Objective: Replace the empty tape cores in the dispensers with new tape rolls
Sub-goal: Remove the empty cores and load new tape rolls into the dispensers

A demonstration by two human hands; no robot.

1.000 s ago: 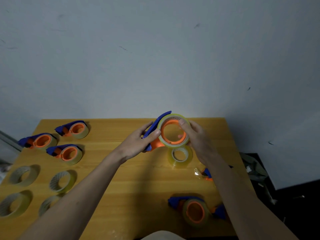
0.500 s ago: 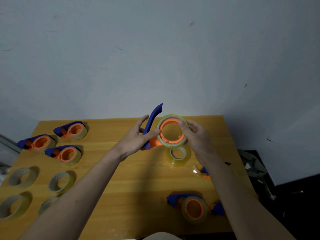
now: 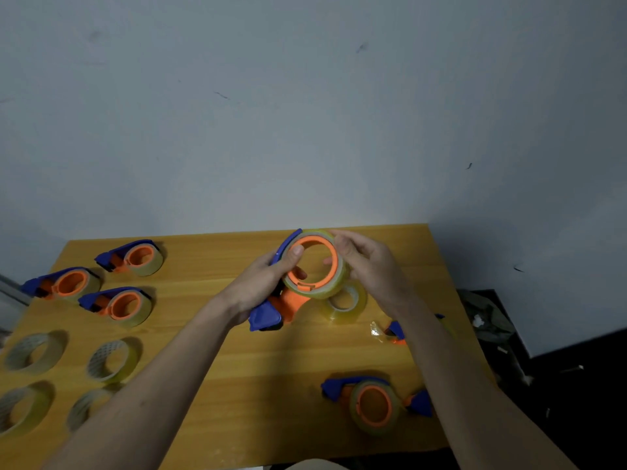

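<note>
You hold a dispenser point(image 3: 271, 310) up above the table point(image 3: 237, 354), with a tape roll point(image 3: 334, 286) seated around its orange hub point(image 3: 314, 262). Your left hand point(image 3: 258, 286) is closed around the blue body, thumb pressed on the hub's near rim. Your right hand point(image 3: 369, 266) pinches the roll's far side, fingers curled over its edge.

Just below the grip, touching the table, stands a clear roll point(image 3: 346, 303). Beside your right wrist lies a blue-and-orange piece point(image 3: 395, 332) with a scrap of clear film; what it is you cannot tell. Nearer you, under your right forearm, lies another loaded dispenser point(image 3: 373, 401).

Well to the left of the grip, three more dispensers point(image 3: 118, 305) sit in a cluster. Nearer you from those stand four loose rolls point(image 3: 112, 359), partly hidden by your left forearm.
</note>
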